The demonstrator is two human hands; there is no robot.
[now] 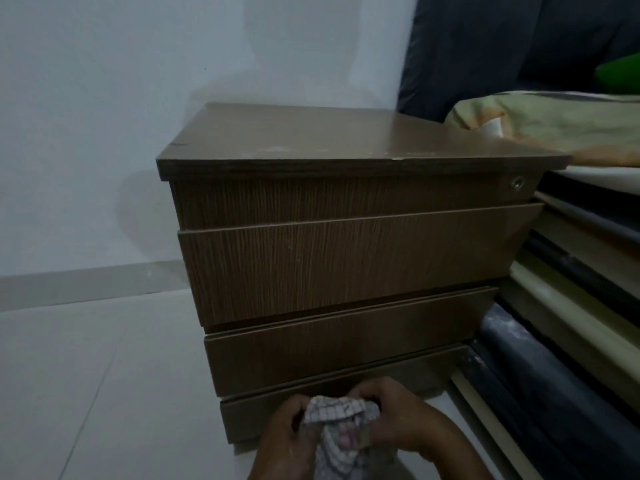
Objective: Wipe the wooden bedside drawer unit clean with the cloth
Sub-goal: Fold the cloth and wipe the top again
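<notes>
The wooden bedside drawer unit stands in the middle of the view, brown, with a flat top, several drawer fronts and a small round lock at its upper right. Pale smudges mark the top near its front edge. A checked white cloth is bunched low in front of the bottom drawer. My left hand grips its left side and my right hand grips its right side. Both hands sit close to the lowest drawer front, apart from it.
A white wall stands behind and to the left, over a pale tiled floor. A bed with a patterned blanket and stacked mattress edges presses against the unit's right side.
</notes>
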